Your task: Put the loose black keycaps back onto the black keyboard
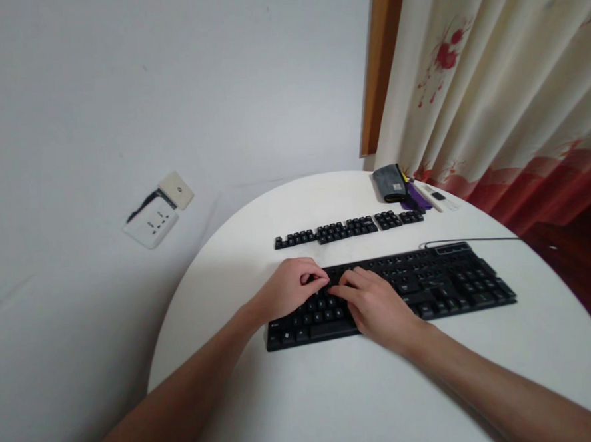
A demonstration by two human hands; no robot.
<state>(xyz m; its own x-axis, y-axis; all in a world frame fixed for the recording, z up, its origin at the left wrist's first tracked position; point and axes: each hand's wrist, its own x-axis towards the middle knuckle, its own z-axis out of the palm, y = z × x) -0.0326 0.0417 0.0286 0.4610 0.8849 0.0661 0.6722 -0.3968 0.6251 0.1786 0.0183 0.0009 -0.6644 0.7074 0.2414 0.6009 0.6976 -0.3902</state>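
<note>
A black keyboard [444, 282] lies on a round white table [336, 398]. Both my hands rest on its left half. My left hand [288, 289] is curled, its fingertips pinched together over the upper-left keys. My right hand [378, 304] lies over the middle keys, with its fingers pressed together and pointing left, so that they meet the left fingertips. Whatever is between the fingertips is too small to make out. Beyond the keyboard, a row of loose black keycaps [349, 228] lies in line on the table.
A folded grey cloth [390, 183], a purple item [417, 197] and a small white tool [439, 197] sit at the table's far edge. The keyboard cable [477, 240] runs off right. A wall socket [153, 223] is at left and a flowered curtain [498, 88] at right.
</note>
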